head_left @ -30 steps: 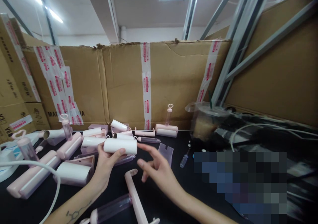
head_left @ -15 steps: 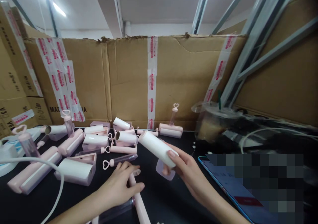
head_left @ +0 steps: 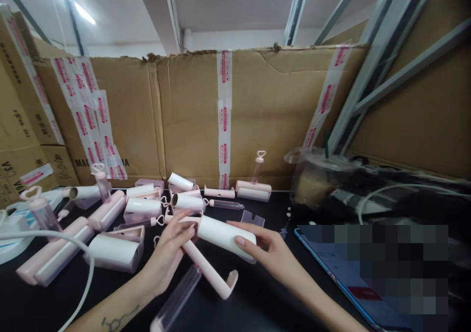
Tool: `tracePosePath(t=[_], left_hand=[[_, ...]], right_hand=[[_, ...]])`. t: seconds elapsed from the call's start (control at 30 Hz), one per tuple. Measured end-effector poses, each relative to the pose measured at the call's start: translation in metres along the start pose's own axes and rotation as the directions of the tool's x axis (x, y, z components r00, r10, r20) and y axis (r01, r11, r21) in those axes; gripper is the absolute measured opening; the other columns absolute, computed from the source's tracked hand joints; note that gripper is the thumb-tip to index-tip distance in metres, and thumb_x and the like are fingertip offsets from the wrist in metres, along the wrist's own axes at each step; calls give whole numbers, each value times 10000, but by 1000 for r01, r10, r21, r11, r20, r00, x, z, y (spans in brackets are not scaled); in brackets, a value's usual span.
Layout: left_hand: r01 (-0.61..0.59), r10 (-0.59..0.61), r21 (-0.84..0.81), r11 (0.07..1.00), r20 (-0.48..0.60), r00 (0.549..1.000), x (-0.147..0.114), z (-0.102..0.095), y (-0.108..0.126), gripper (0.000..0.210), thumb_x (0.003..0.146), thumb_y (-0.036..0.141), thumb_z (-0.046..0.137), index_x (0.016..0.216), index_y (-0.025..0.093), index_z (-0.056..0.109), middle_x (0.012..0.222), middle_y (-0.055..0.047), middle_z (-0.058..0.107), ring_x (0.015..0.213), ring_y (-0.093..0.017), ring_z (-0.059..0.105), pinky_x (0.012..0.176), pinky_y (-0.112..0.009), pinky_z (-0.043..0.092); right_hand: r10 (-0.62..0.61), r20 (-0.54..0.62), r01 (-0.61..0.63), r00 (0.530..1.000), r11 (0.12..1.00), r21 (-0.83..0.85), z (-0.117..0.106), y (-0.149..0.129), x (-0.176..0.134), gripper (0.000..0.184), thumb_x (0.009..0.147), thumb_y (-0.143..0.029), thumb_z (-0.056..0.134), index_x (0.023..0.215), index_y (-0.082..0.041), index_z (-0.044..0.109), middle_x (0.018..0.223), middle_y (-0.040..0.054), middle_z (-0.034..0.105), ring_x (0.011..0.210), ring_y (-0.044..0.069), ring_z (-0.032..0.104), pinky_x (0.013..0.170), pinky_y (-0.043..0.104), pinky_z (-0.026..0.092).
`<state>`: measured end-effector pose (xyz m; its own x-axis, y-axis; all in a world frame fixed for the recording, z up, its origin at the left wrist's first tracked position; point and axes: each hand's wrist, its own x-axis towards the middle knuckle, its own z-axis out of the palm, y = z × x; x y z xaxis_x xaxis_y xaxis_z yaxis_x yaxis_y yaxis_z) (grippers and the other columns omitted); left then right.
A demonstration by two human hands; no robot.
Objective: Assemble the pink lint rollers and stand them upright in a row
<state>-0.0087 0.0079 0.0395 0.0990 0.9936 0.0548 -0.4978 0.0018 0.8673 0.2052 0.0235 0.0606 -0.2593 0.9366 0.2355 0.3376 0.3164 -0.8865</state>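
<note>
My right hand is closed around the right end of a white lint-roller roll, thumb on top and fingers behind. The roll lies tilted, its left end close to the fingers of my left hand. That hand pinches a pink roller frame, which slants down to the right and has a curved end piece. Below the frame rests a clear handle tube with a pink end; whether the two are joined I cannot tell. Just behind the roll lies a clear plastic cover.
Several pink-and-white lint rollers and parts crowd the left side of the black table. One assembled roller stands at the back. To the right are a phone and a drink cup. A white cable crosses the left; cardboard walls the back.
The white roll has moved down and left, toward my left hand. My left hand has lifted the pink frame and turned it, so its curved end now shows. The clear tube below has shifted.
</note>
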Motion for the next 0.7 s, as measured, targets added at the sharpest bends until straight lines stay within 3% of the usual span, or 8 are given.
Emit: tracePosePath(t=[0.13,0.23,0.43,0.53,0.63,0.7], left_hand=[[10,-8,-76,997,27,1000,-5,5,-2,445,759,252,613,1195,238,527,1194,-49,562,1202,-226,416,1014,-346,286],[38,-31,-97,995,79,996,-6,8,1,387,778,297,583,1156,211,571,1212,-53,559,1214,-232,401,1011,-333,289],[111,-111,89,990,-7,994,-6,5,2,430,697,347,683,1094,213,589,1049,-59,619,954,-214,571,773,-287,451],[129,-126,122,984,-31,992,-6,3,2,384,676,372,697,1003,184,622,924,-48,632,815,-175,592,673,-247,463],[155,-152,57,986,-44,987,-6,3,5,306,685,348,693,930,173,635,855,-27,614,736,-138,571,604,-218,455],[167,-166,-1,986,-52,985,-6,3,8,278,693,317,689,929,181,633,881,-22,605,740,-124,558,596,-204,450]], right_hand=[[-10,34,10,999,1000,-4,5,2,-1,425,719,-427,623,1054,-168,666,1041,88,673,921,265,605,819,379,478],[-11,41,11,999,1000,7,8,3,-3,431,733,-424,610,1083,-176,649,1038,85,671,883,253,612,767,357,495],[-223,121,240,967,958,-158,21,-7,-9,407,754,-361,615,1132,-208,611,907,56,630,832,200,580,763,301,460],[-248,157,274,956,947,-169,24,-12,-12,447,747,-372,625,1169,-233,576,937,53,602,866,203,556,785,304,442],[-206,118,205,971,978,22,22,-10,-12,583,725,-487,619,1231,-235,478,962,47,577,846,192,556,762,304,451],[-91,113,64,989,974,218,21,-6,-12,520,754,-584,524,1105,-200,512,848,29,562,725,162,561,631,267,475]])
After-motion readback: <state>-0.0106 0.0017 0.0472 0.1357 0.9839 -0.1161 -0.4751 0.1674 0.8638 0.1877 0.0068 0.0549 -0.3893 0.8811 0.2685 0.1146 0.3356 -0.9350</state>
